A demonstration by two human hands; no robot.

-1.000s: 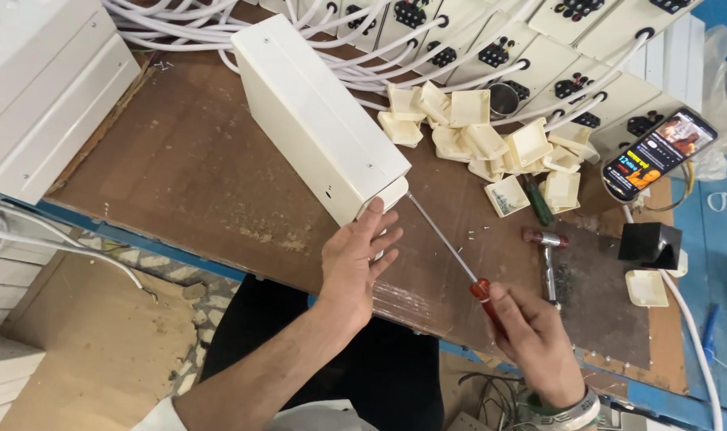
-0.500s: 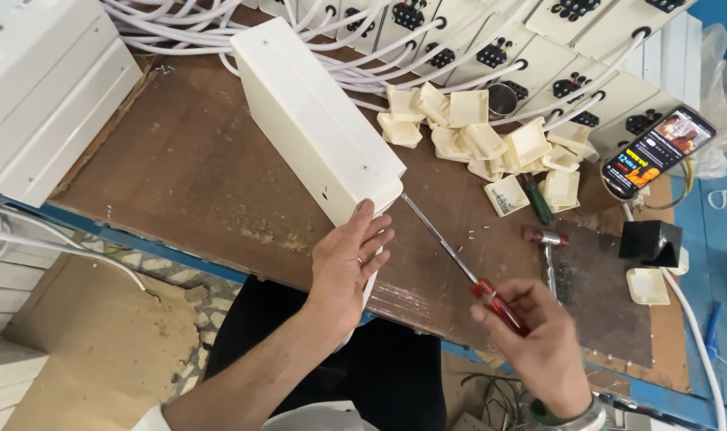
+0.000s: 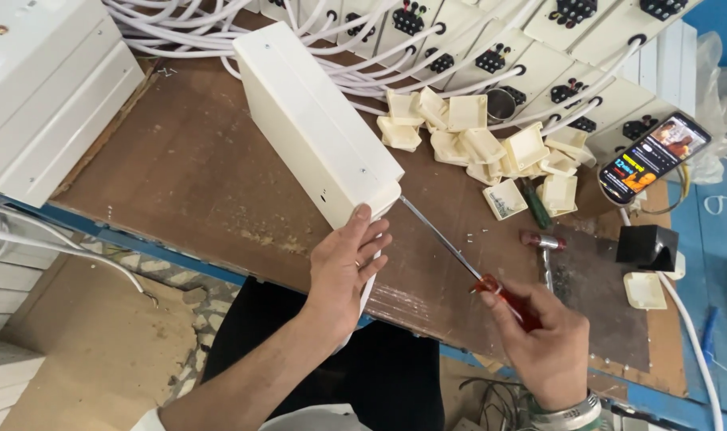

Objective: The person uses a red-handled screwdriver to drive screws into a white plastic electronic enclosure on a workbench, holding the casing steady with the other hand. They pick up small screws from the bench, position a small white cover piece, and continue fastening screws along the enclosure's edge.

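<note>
Brown workbench (image 3: 180, 183) | left hand (image 3: 343, 267) fingers clasp one white enclosure box (image 3: 316, 128) | right hand (image 3: 543, 339) fist grips one red-handled screwdriver (image 3: 467, 263) | one smartphone (image 3: 653, 156)

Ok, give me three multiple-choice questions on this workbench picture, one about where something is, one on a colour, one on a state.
1. Where is the phone?
A. far right of the bench
B. on the floor
C. in the left hand

2. What colour is the screwdriver handle?
A. blue
B. red
C. yellow

3. What is the left hand doing?
A. hanging free
B. holding a hammer
C. gripping the white box end

Key: 1 A, it leans by the cables; 2 B, red shows above the right hand; 3 C, fingers wrap the box's near end.
</note>
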